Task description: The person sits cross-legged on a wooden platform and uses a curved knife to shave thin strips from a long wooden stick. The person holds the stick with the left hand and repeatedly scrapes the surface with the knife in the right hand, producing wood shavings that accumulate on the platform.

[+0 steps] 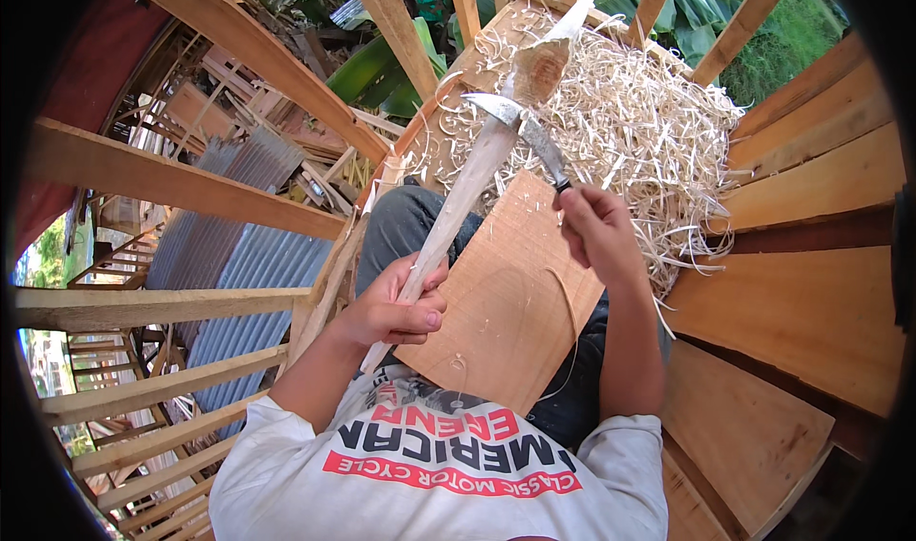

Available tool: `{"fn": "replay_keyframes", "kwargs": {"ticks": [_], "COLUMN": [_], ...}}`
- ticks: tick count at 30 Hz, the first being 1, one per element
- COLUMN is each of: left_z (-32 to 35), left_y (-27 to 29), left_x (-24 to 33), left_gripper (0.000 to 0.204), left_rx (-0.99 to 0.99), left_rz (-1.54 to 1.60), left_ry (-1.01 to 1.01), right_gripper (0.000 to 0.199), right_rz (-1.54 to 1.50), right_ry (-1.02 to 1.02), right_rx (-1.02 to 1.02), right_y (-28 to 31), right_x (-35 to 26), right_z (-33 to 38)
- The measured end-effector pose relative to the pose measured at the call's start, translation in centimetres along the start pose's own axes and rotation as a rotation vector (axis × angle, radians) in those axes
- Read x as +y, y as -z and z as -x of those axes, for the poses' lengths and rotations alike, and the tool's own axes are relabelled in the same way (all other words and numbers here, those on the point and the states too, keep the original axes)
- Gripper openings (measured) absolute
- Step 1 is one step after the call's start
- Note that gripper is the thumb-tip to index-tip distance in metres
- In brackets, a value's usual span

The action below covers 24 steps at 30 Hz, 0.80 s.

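Observation:
My left hand point(399, 302) is wrapped round the lower part of a long carved wooden piece point(468, 178), which slants up and away from my lap. Its far part has a wider brown section and a pale, tapering tip. In my closed right hand point(598, 231) is the dark grip of a hammer-like tool point(542, 145) with a curved, pointed metal head. That head lies across the wooden piece, just below the brown section; whether it touches cannot be told. Beneath both hands a flat wooden board point(515, 288) rests on my lap, with a thin curled strip of wood on it.
Pale wood shavings point(639, 140) are heaped on the floor ahead. Wooden slats point(191, 188) form a railing at the left, and wide planks point(792, 302) line the right side. Beyond the railing lie corrugated metal sheets point(258, 279) and scrap timber. Green leaves hang behind the far rail.

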<state>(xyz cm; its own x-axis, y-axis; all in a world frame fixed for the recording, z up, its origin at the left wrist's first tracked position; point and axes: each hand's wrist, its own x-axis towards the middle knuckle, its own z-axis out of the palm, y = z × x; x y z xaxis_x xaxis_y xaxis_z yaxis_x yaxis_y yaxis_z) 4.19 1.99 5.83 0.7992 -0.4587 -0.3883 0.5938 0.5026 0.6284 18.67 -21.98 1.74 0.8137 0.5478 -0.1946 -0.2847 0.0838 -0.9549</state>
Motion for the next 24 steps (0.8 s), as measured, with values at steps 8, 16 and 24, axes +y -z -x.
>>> {"fn": "replay_keyframes", "kwargs": {"ticks": [8, 16, 24], "left_z": [0.1, 0.5, 0.9], "left_y": [0.2, 0.1, -0.4], "left_x": [-0.2, -0.7, 0.1], "left_gripper": [0.037, 0.038, 0.037], "left_rx": [-0.025, -0.103, 0.01], "left_rz": [0.05, 0.31, 0.041], "left_ry": [-0.003, 0.037, -0.021], "right_gripper": [0.026, 0.021, 0.022], "right_rz": [0.176, 0.448, 0.184], "right_ry": [0.188, 0.504, -0.042], "right_rx": [0.177, 0.547, -0.219], "right_y": [-0.8, -0.9, 0.8], "right_x": [1.0, 1.2, 0.5], "right_z": [-0.6, -0.6, 0.5]}}
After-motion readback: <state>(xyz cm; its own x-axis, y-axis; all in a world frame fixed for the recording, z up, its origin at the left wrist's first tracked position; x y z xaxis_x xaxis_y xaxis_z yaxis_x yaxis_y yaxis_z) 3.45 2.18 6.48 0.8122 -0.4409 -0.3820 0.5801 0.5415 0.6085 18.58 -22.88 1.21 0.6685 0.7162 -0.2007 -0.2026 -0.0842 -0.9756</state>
